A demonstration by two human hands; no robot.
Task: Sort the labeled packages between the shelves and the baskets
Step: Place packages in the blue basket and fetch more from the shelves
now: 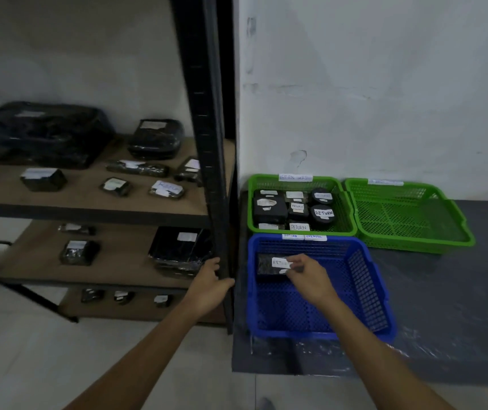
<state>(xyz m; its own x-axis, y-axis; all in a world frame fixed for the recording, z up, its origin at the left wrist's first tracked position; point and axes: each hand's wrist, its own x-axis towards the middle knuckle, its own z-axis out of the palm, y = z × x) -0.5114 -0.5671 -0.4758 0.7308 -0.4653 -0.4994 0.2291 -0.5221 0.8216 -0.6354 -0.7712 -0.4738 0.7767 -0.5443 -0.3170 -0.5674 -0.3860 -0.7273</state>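
Right hand pinching a small black package over the blue basket, left hand braced on the shelf post.

The right hand (307,275) grips the labelled package (272,264) by its near-right edge, fingertips closed on the white label end, inside the blue basket (366,294) toward its far-left corner; whether it rests on the mesh cannot be told. It looks light and flat, wrapped in glossy, probably slippery film, so an edge pinch should suffice. Its long axis runs left-right, away from the fingers, label face up. The left hand (211,288) is wrapped around the black upright (207,143). Beyond the right hand sits a green basket (346,208) of returns.
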